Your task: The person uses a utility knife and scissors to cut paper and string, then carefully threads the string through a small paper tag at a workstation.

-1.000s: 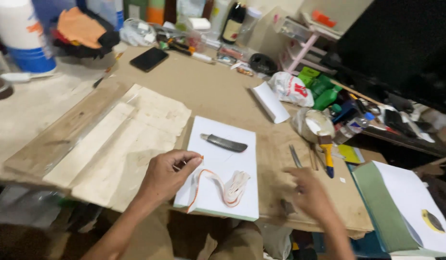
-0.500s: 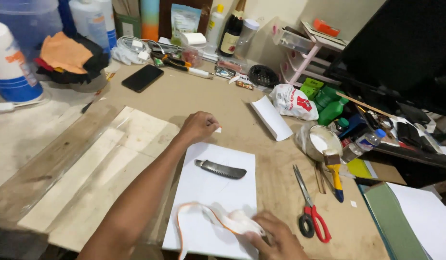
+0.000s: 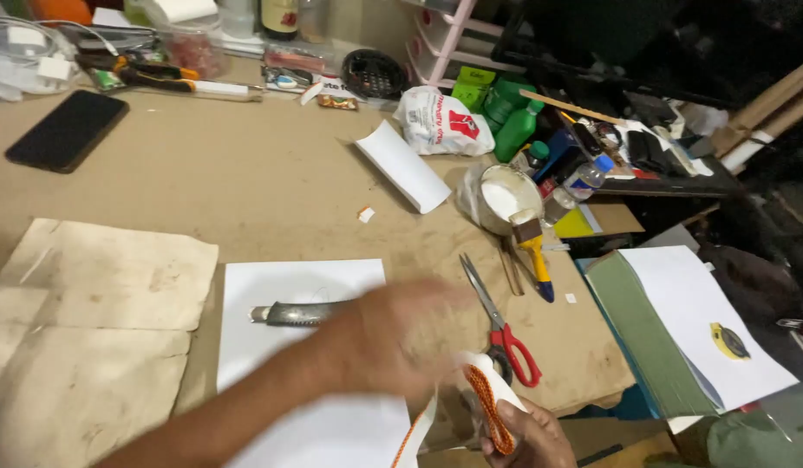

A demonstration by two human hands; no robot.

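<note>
My right hand (image 3: 525,440) is at the bottom edge, closed on a looped strip (image 3: 486,406) that is white with an orange side. My left hand (image 3: 397,340) is blurred with motion just above and left of it, over the right edge of a white paper sheet (image 3: 280,282). Its fingers reach toward the strip's upper end, and I cannot see whether they grip it. A grey-handled knife (image 3: 296,314) lies across the sheet, partly hidden by my left hand. Red-handled scissors (image 3: 499,322) lie on the table just right of both hands.
A yellow-handled brush (image 3: 533,253) rests by a bowl of white paste (image 3: 504,198). A folded white card (image 3: 403,166), a black phone (image 3: 65,130), brown paper sheets (image 3: 98,286) at left, a green folder with white paper (image 3: 679,329) at right, and clutter along the back.
My left hand has pulled back from the sheet's far edge to the strip near the right hand. The right hand has lifted the strip off the sheet. The view has shifted right.
</note>
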